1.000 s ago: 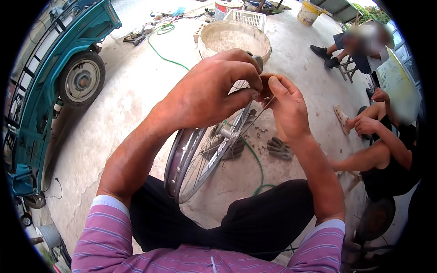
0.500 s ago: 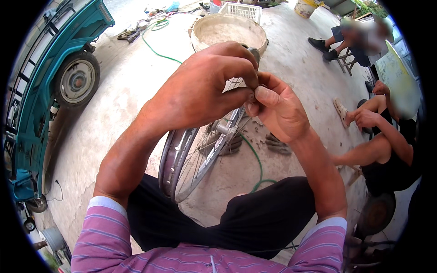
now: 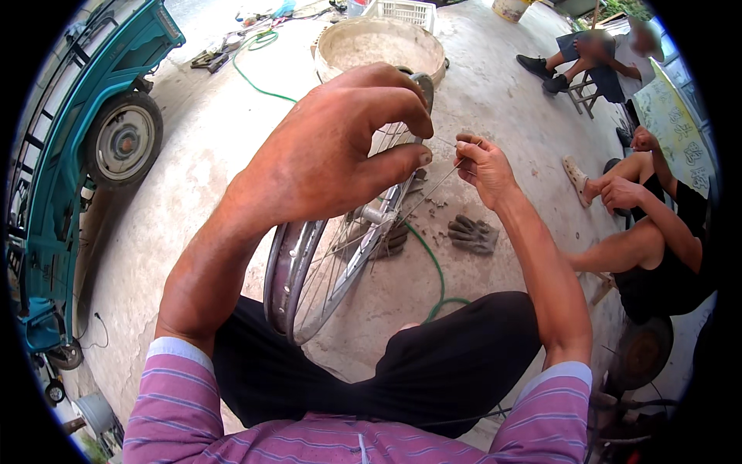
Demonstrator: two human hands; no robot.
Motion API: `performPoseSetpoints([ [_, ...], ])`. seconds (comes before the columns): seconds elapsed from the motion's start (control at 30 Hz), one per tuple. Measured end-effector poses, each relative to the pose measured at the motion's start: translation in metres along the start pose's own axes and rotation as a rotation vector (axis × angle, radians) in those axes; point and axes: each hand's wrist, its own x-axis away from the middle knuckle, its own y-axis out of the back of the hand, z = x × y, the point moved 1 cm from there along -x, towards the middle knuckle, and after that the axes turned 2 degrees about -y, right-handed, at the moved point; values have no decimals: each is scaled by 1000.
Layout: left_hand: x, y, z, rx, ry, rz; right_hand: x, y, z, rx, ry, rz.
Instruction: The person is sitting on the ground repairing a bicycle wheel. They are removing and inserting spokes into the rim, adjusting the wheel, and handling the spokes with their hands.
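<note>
A bare metal bicycle wheel rim [image 3: 284,286] with thin spokes stands upright between my knees, its hub [image 3: 379,218] below my hands. My left hand [image 3: 340,143] is over the upper part of the wheel, hiding some of it. Its thumb and forefinger are apart, and nothing shows between them. To the right, my right hand [image 3: 485,168] pinches a thin spoke [image 3: 433,189] that slants up from the hub. Another fine line crosses near those fingertips; I cannot tell whether it is a second spoke.
Dirty work gloves [image 3: 473,234] lie on the concrete beside a green hose [image 3: 439,278]. A round pale tub [image 3: 379,50] stands ahead, with a white crate [image 3: 402,13] behind it. At left is a teal cart [image 3: 69,147]; two people sit at right, one nearer in black clothes [image 3: 657,286].
My hands were together, fingertips touching above the wheel. Now the right hand has moved away to the right with the spoke, and my left thumb and forefinger have spread apart.
</note>
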Motion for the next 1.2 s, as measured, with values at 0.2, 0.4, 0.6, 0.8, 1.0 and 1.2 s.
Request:
performPoseSetpoints([
  [0.2,-1,3,-4,40,48,20,-19,19,-35,303,-208,-143],
  [0.4,-2,2,-1,118,112,-100,-24,37,-64,648,-351,-94],
  [0.6,-2,1,15,231,316,-235,-18,35,-55,969,-414,-9],
  [0.8,-3,-3,8,242,319,-145,-24,8,-39,870,-20,7],
  [1.0,5,-4,-13,227,189,-51,-5,-64,25,151,288,-7],
  [1.2,9,-5,-24,177,27,-14,-10,-78,27,-67,188,-90],
])
